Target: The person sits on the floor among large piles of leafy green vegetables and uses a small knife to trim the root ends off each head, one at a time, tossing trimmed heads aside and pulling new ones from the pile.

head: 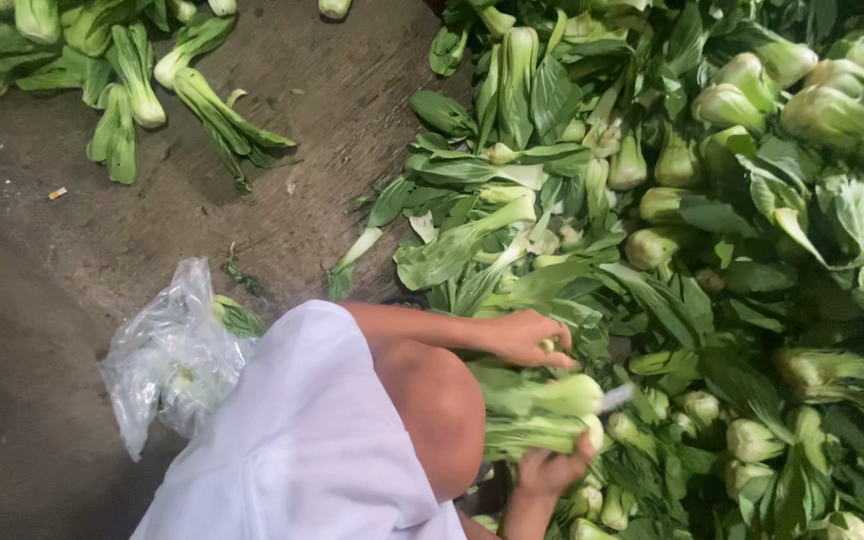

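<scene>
Gripping two bok choy heads stacked one over the other just past your knee, you keep them level with their pale stems pointing right, toward the big heap; held so, the cut ends seem lined up together. Your right hand is clamped from below on the lower head, fingers wrapped round its stem; your left hand rests on top of the upper head, fingers curled together, and whether it actually pinches a leaf or only steadies the bunch you cannot tell from here. A thin pale strip juts out just beside the stem ends; it could be a blade or a tie, too blurred to say. Your white shorts fill the lower middle of the view. Just to their left a crumpled clear plastic bag lies on the floor, with some greens showing through it. The large pile of bok choy spreads across the whole right side, its nearest heads touching the ones you hold and crowding your hands; loose leaves lie across one another there. A smaller scatter of heads lies well apart at the upper left.
</scene>
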`<state>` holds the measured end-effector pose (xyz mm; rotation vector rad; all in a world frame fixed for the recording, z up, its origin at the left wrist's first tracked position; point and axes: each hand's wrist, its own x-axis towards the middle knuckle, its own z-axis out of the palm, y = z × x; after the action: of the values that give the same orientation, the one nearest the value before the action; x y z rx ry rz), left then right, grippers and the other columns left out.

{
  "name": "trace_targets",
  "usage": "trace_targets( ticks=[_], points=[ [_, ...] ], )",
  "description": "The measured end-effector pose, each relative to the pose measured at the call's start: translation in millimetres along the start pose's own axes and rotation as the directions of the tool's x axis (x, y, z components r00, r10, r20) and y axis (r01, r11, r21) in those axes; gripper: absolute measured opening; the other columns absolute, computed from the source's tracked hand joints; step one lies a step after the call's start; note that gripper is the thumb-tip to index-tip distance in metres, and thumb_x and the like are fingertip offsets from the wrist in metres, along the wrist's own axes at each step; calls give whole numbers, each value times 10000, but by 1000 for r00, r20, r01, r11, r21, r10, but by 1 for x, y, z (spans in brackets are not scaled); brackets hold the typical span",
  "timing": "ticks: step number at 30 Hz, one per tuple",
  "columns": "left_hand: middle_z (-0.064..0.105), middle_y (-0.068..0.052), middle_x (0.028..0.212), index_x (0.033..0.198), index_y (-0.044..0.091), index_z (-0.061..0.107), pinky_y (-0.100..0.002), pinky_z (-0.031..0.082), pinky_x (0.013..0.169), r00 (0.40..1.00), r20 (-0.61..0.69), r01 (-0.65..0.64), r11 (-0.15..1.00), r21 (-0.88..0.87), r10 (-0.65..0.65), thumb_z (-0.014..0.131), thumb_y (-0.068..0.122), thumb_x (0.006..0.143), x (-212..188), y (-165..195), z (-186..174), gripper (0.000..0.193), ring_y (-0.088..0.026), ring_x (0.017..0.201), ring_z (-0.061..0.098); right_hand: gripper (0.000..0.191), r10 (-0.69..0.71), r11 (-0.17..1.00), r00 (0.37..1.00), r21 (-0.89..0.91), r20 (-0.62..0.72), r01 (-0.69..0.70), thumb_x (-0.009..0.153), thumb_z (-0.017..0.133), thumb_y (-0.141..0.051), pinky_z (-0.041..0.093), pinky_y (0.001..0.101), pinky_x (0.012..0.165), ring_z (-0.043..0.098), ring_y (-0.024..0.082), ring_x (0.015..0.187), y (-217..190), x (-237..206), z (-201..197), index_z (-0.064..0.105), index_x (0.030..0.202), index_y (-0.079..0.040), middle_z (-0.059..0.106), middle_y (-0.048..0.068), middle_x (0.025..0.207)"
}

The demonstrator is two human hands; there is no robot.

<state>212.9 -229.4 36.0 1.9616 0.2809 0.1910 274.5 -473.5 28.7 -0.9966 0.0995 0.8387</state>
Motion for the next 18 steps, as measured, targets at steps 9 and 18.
trace_targets(
  ticks=[9,18],
  points=[
    [479,-217,1468,1567,27,276,-422,411,1105,928,337,53,840,-539,158,847,548,690,-21,57,7,1169,-341,1324,508,715,-100,927,992,-369,-73,66,945,611,-402,568,398,929,617,277,1196,-50,-15,43,352,1546,-117,588,96,1366],
    [736,-78,1175,1290,34,706,-379,512,918,965,99,229,597,-769,-242,860,438,797,-51,-36,-14,656,-196,1066,667,529,95,995,990,-31,105,-92,1007,656,-257,471,217,581,543,124,841,-50,-8,35,465,1450,-39,630,138,1329]
  ],
)
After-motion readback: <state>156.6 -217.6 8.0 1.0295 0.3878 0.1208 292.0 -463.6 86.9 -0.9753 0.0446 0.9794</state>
